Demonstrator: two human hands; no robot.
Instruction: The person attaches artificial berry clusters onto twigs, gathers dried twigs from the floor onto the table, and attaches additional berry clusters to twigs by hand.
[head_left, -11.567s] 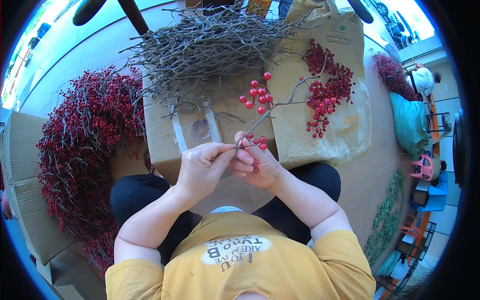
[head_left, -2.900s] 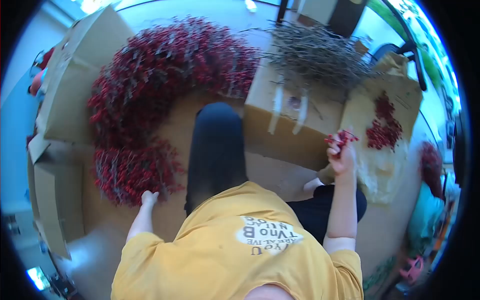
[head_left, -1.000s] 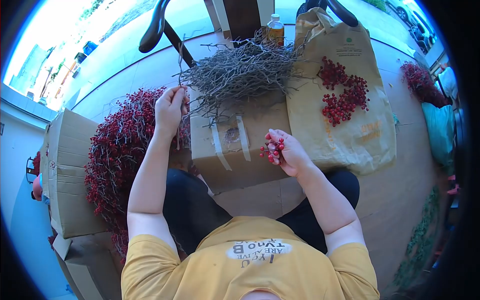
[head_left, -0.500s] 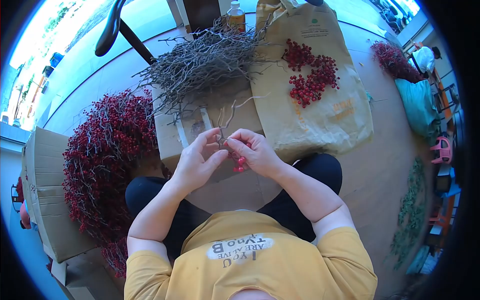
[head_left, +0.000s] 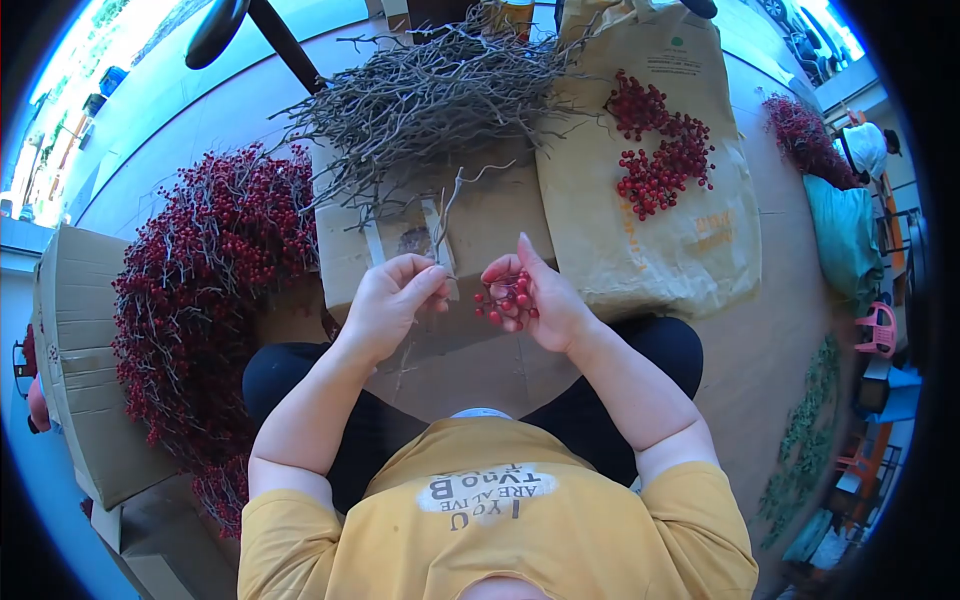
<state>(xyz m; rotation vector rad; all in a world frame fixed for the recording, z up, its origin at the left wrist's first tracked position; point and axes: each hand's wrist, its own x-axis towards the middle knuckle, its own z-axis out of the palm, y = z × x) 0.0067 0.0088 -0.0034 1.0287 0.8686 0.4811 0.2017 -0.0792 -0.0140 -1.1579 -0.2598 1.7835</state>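
Note:
My left hand (head_left: pixel 388 308) pinches a bare, forked twig (head_left: pixel 449 205) near its lower end. The twig rises above my fingertips and bends off to the right. Close by, my right hand (head_left: pixel 556 308) is curled around a small bunch of red berries (head_left: pixel 508 298), its thumb lifted away. The twig and this bunch are apart. Beyond my hands lies a heap of grey branches (head_left: pixel 440 95) on a cardboard box (head_left: pixel 495 215). To its right, more red berry sprigs (head_left: pixel 665 150) rest on a tan sack (head_left: pixel 640 255).
A large pile of red-berried branches (head_left: pixel 205 300) stands to my left beside an upright cardboard carton (head_left: pixel 85 360). A dark curved bar (head_left: pixel 285 45) juts in at the top. On the right are a green sack (head_left: pixel 842 230), a pink chair (head_left: pixel 877 328) and green foliage (head_left: pixel 805 440).
My hands have moved apart. The berry bunch is now in my right hand, away from the twig, which stays in my left. The whole view has shifted slightly.

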